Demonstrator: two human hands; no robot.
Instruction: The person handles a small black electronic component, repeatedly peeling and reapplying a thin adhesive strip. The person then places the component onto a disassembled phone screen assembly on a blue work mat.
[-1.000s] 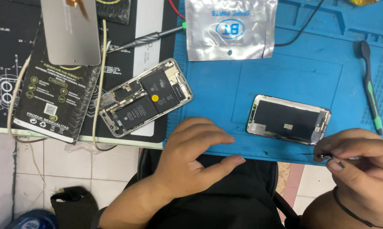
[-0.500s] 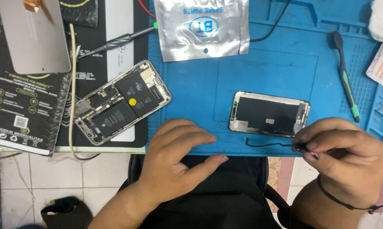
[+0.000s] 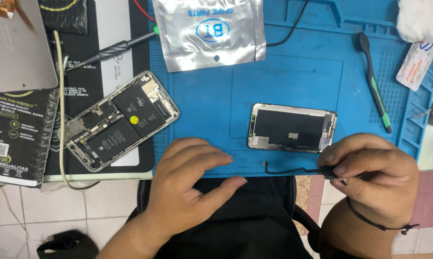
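Observation:
My left hand (image 3: 190, 170) rests flat on the front edge of the blue work mat (image 3: 293, 72), fingers spread, holding nothing. A little to its right lies a detached phone screen (image 3: 291, 127), face down, black back up. My right hand (image 3: 372, 175) pinches the end of a thin black flex cable (image 3: 288, 169) that runs along the mat's front edge just below the screen. An opened phone body (image 3: 120, 121), battery and boards showing, lies tilted at the mat's left edge.
A silver foil parts pouch (image 3: 209, 31) lies at the mat's top. A black-and-green pry tool (image 3: 374, 86) lies at right, a screwdriver (image 3: 108, 50) at upper left. A grey panel (image 3: 17, 48) and black packaging (image 3: 15, 134) sit far left. White tissue (image 3: 420, 19) is at top right.
The view has shifted, so everything sits further left in frame. My right hand has drawn the flex cable out along the mat's edge. My left hand stays flat on the mat.

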